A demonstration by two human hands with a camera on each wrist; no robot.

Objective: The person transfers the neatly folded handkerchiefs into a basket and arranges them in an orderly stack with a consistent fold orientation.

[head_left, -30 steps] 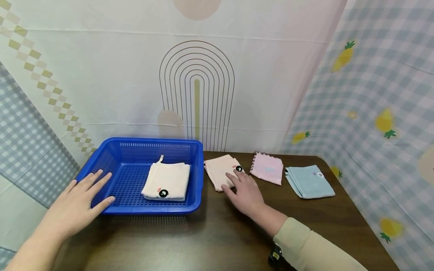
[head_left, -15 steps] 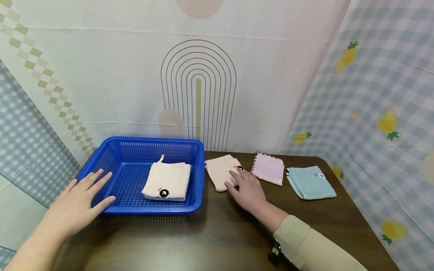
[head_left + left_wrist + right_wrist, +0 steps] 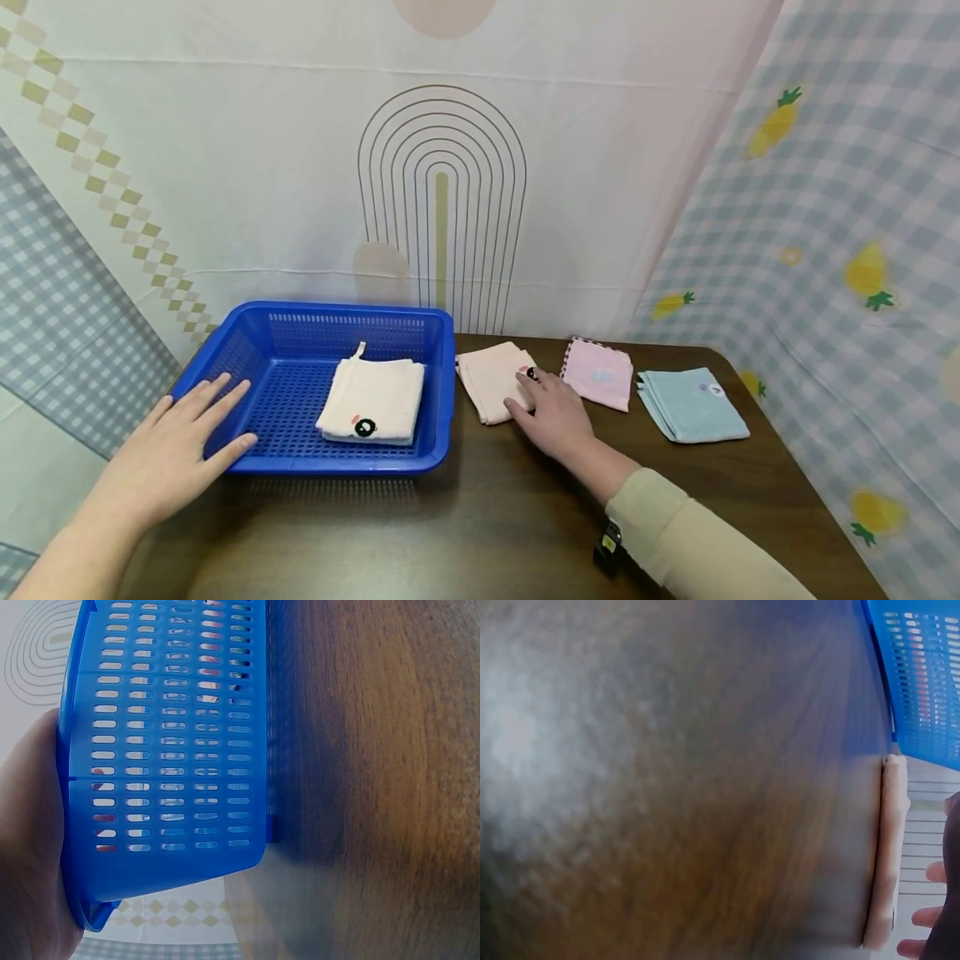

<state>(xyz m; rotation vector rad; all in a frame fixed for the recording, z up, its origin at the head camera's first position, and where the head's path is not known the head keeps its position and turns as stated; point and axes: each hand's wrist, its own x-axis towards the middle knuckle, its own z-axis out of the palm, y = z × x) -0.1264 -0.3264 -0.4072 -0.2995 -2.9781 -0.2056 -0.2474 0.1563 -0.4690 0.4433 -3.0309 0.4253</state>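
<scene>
My left hand (image 3: 167,454) rests on the front left corner of a blue plastic basket (image 3: 337,464), fingers spread and straight over its rim. Inside the basket, toward its right side, lies a folded white towel (image 3: 371,398) with a black eye and a hanging loop. My right hand (image 3: 553,417) is held with loosely spread fingers over the right edge of a folded pale pink towel (image 3: 487,379). A gap shows between the fingers (image 3: 928,916) and that towel in the right wrist view. The hand partly covers the towel's embroidered eye.
Right of the pale pink towel lie a lilac-pink towel (image 3: 598,373) with a checked edge and a folded light blue towel (image 3: 693,406). All are on a dark wooden table (image 3: 480,525). A patterned cloth backdrop (image 3: 600,167) stands behind the table and along its sides.
My right hand has drifted slightly to the right over the pale pink towel. The left hand, the basket and the towels stay in place; the head view has shifted a little.
</scene>
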